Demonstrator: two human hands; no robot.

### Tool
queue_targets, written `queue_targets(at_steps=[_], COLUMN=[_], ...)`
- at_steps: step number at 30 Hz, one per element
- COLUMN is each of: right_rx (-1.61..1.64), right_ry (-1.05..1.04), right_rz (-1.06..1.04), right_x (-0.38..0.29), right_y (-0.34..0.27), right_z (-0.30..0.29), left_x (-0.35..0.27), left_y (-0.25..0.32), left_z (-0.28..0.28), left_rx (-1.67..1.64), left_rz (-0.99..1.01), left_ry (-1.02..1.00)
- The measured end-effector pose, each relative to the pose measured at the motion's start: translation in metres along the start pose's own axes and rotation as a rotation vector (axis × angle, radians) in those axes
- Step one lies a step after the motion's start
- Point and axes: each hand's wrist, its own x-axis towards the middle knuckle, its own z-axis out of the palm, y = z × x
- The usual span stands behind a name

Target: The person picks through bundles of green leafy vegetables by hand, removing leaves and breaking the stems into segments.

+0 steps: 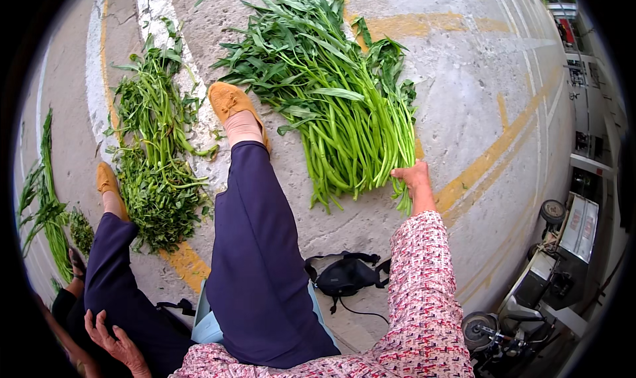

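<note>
My right hand (414,177) grips a bunch of long-stemmed leafy greens (403,149) near its lower stems, at the right edge of a large pile of the same greens (343,139) lying on the concrete. The pile's leaves point away from me and its cut stems toward me. My left hand (115,339) rests by my left knee with its fingers spread and holds nothing. Between my feet lies a heap of loose, tangled stems (159,109) and smaller leaves (159,199).
A black waist bag (348,274) lies on the ground beside the light-blue seat (206,326) under me. At far left are another person's foot (77,263) and more long greens (52,214). A cargo tricycle (541,273) stands at right.
</note>
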Motion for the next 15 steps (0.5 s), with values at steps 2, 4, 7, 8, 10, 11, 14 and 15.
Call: queue_targets(at_steps=[2, 4, 7, 8, 10, 11, 14, 15], right_rx=[-0.117, -0.208, -0.351, -0.431, -0.511, -0.510, -0.658, -0.735], right_ry=[0.064, 0.135, 0.179, 0.201, 0.205, 0.198, 0.180, 0.172], right_rz=[-0.060, -0.082, -0.101, -0.092, -0.082, -0.063, -0.001, 0.009], right_x=[0.026, 0.026, 0.021, 0.010, 0.001, 0.000, -0.007, -0.010], right_y=[0.035, 0.048, 0.041, 0.035, 0.016, 0.013, -0.005, -0.016], right_z=[-0.004, -0.013, -0.007, -0.008, -0.003, 0.000, -0.006, -0.007], left_x=[0.005, 0.013, 0.011, 0.015, 0.010, 0.008, 0.009, 0.006], left_y=[0.002, 0.002, 0.005, 0.005, 0.005, 0.005, 0.005, 0.003], left_z=[-0.003, 0.003, 0.001, 0.004, -0.001, -0.003, -0.002, 0.000], left_rx=[0.001, -0.011, 0.020, 0.037, 0.071, 0.079, 0.037, 0.012], left_rz=[0.014, 0.036, 0.035, 0.057, 0.054, 0.049, 0.022, 0.001], left_ry=[-0.005, -0.014, -0.016, -0.025, -0.024, -0.021, -0.016, -0.011])
